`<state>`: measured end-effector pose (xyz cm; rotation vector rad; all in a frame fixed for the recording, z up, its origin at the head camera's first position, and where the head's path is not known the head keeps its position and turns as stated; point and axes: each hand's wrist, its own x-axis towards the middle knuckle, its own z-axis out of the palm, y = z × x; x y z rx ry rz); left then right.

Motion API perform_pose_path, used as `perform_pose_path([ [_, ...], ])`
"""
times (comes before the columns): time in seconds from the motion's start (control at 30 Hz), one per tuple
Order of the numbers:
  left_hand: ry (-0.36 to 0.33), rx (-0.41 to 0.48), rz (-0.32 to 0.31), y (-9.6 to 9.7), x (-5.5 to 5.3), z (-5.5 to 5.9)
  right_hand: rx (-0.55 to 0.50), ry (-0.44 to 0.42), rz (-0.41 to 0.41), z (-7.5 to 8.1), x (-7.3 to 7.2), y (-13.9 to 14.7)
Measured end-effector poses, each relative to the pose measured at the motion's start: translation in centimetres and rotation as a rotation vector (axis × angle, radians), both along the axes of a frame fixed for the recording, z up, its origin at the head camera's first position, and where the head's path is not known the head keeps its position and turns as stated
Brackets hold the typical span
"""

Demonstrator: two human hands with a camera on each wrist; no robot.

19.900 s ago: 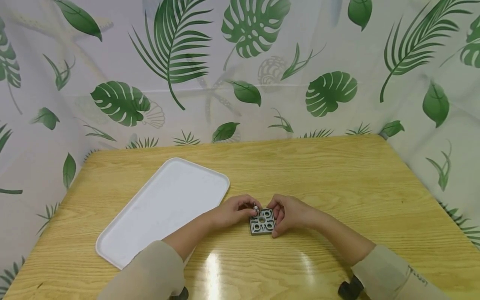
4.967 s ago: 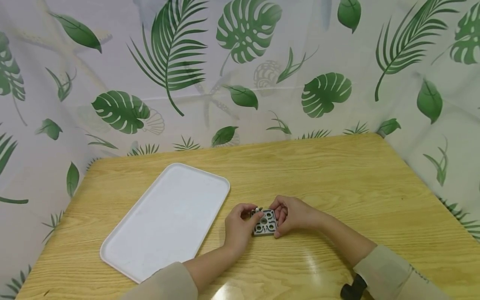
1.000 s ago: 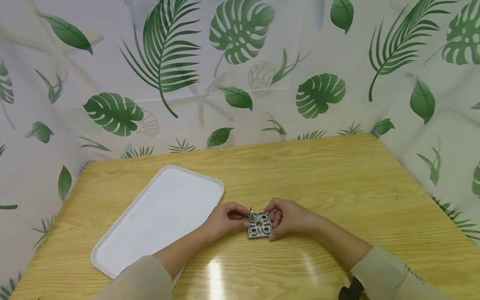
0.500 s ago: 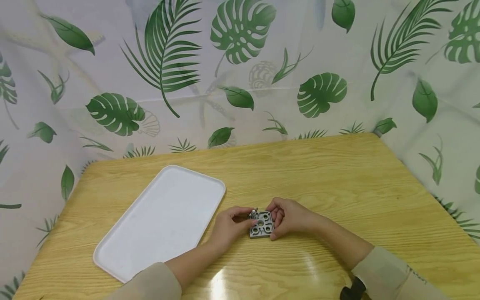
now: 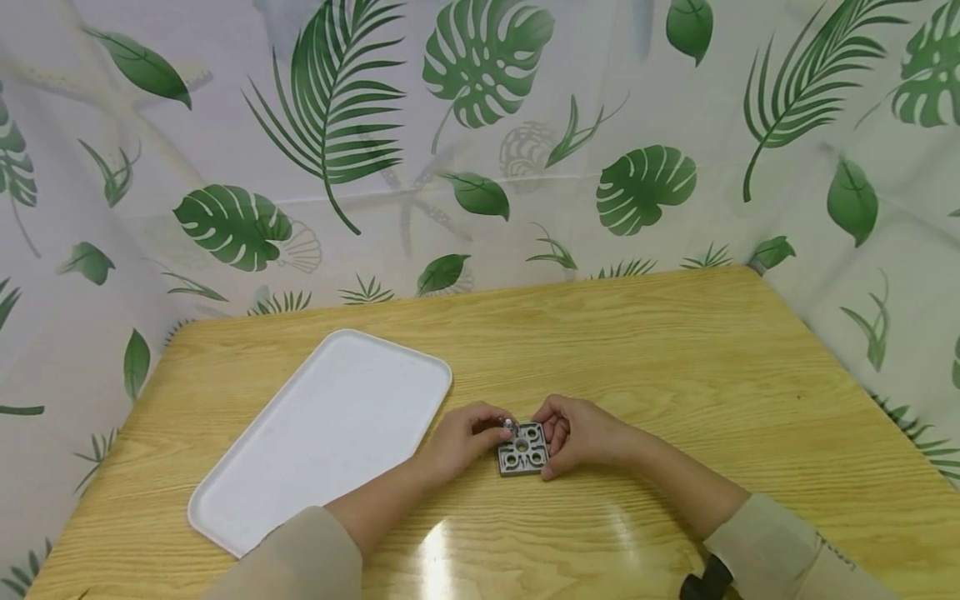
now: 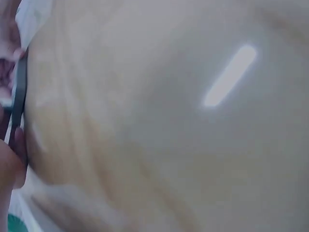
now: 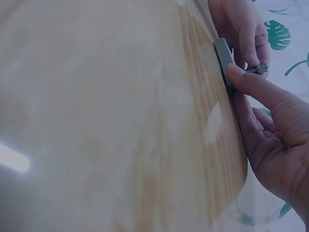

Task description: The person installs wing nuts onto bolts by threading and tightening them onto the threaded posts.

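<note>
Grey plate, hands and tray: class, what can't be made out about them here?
Grey plate: underside; head view, turned downward.
Small shiny piece: exact shape; head view, too small and partly covered by the left hand.
White tray: part of its near end; head view, hidden by the left sleeve.
Right hand: left wrist view, cut off by the left edge.

Indoor tabletop booth, a screened-off work spot; home, lab or workshop, can't tell which. Leaf-print cloth [image 5: 570,192] hangs behind the far edge of the wood-grain table [image 5: 645,350], turns at both far corners and runs down the left and right edges, hiding the room beyond. Cloth creased, faint shells and starfish printed too. Table glossy; bar-shaped glare [image 6: 231,76] in both wrist views looks like a lamp's reflection. White tray [image 5: 330,433], left half, and small metal plate [image 5: 523,451] fit bench work.
</note>
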<state>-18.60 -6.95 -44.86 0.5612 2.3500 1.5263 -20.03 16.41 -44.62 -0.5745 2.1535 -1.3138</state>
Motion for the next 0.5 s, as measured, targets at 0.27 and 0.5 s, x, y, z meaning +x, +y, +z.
perform_pose_path([
  [0.27,-0.267,-0.079,-0.352,-1.0,-3.2,1.7,0.012,-0.001,0.005,0.0,0.1,0.0],
  [0.5,-0.352,-0.005,-0.287,-1.4,-3.8,1.4,0.032,0.011,-0.004,0.3,0.1,-0.1],
])
